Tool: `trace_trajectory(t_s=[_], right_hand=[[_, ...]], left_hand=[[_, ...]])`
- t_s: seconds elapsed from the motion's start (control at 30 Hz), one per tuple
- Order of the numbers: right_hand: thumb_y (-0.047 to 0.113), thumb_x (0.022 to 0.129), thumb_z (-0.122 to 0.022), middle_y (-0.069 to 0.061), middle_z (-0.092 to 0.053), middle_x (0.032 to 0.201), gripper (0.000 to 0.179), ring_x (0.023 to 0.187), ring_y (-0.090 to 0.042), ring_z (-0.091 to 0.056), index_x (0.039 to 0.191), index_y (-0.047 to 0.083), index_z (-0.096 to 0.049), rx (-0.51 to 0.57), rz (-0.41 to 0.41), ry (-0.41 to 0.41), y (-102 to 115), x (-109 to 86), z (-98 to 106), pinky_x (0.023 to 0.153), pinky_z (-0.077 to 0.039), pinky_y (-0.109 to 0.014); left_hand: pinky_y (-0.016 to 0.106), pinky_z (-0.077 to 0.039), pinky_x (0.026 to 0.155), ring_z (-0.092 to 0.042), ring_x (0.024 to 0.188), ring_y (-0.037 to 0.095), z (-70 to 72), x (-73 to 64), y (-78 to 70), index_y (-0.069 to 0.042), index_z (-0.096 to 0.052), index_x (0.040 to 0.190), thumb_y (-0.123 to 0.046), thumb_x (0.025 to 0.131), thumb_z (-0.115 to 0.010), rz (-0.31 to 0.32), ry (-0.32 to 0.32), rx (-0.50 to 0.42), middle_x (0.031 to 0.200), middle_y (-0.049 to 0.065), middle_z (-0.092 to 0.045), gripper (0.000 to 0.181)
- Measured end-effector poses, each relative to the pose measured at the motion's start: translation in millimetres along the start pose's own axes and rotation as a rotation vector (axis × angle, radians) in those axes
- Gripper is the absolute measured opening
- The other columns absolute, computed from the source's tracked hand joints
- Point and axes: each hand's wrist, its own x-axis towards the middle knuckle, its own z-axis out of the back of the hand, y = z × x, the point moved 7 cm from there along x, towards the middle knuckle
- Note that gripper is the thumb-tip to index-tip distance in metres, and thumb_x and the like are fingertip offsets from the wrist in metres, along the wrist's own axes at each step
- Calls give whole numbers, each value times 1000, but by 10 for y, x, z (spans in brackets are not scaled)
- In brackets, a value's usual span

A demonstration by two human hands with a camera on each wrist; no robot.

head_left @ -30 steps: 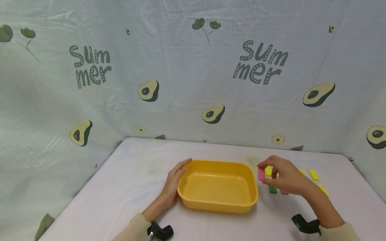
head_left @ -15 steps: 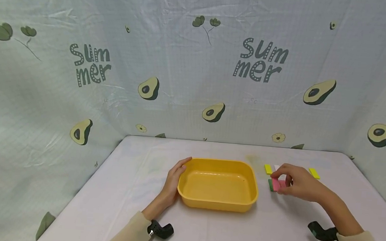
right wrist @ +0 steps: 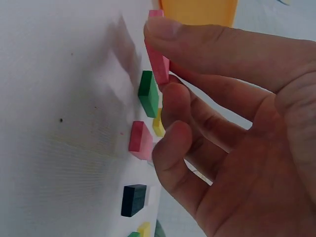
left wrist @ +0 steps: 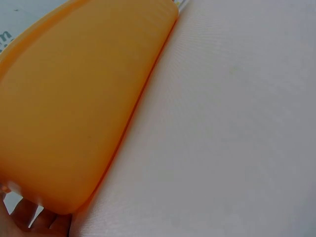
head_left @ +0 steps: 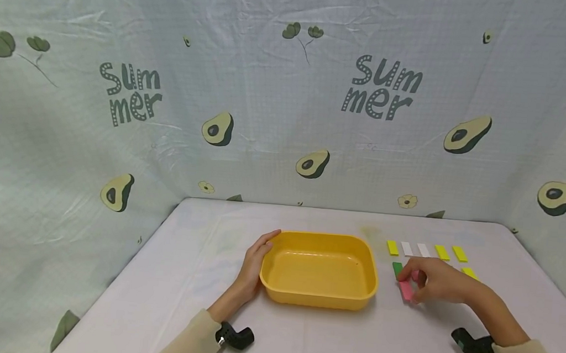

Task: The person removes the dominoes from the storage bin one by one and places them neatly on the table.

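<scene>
My right hand [head_left: 441, 280] pinches a pink rectangular block [right wrist: 158, 54] between thumb and fingertips, just in front of the row of blocks on the right. Close by lie a green block [right wrist: 149, 94] and another pink block [right wrist: 140, 140]; in the head view my hand partly covers them. A dark block [right wrist: 133, 200] appears lower in the right wrist view. My left hand [head_left: 249, 273] rests along the left side of a yellow rectangular tub [head_left: 315, 301], its fingers fairly straight against the wall. Nothing lies inside the tub.
Behind my right hand runs a back row of yellow blocks [head_left: 441, 252] and white blocks [head_left: 406, 249]. Another yellow block [head_left: 470, 273] lies at the right. A pale cloth covers the table [head_left: 218, 232]; a printed curtain [head_left: 265, 86] hangs behind it.
With the pink block pinched, my right hand has moved right from beside the tub, then toward me, in front of the green block. The left hand and tub have stayed put.
</scene>
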Motion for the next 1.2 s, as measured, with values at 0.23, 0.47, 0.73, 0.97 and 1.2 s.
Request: trace_trajectory(t_s=[0.23, 0.47, 0.73, 0.97, 1.2], right_hand=[[21, 75, -91, -2, -60, 93, 41, 80, -14, -52, 110, 14, -71, 14, -19, 56, -27, 3, -64, 65, -46, -21], [18, 74, -92, 0, -61, 94, 41, 80, -15, -52, 109, 13, -71, 19, -17, 85, -34, 6, -77, 66, -46, -20], [17, 74, -92, -3, -63, 100, 44, 83, -18, -55, 111, 10, -68, 60, -35, 107, -19, -1, -74, 69, -50, -20], [19, 81, -85, -2, -64, 98, 35, 80, -15, -55, 111, 9, -69, 15, -25, 38, -24, -48, 102, 67, -51, -21], [18, 92, -76, -1, -62, 90, 25, 76, -13, -56, 111, 5, -68, 56, 10, 8, -10, -58, 153, 65, -52, -20]], left_hand=[[40, -42, 119, -47, 143, 30, -2, 7, -4, -12, -50, 153, -20, 111, -35, 0, 5, -9, 160, 11, -46, 45], [43, -39, 121, -47, 144, 30, -6, 8, -23, -12, -51, 153, -21, 111, -35, -3, -1, 2, 160, 11, -46, 45], [45, -38, 123, -45, 146, 31, -5, 4, -11, -11, -50, 153, -20, 110, -36, -2, -2, -11, 161, 11, -45, 46], [45, -39, 122, -46, 145, 32, -18, -11, -29, -11, -50, 153, -20, 111, -36, 5, 0, -10, 161, 12, -45, 46], [38, -43, 118, -47, 144, 32, -18, -37, -44, -10, -48, 154, -20, 111, -36, 12, 5, -4, 161, 13, -44, 46]])
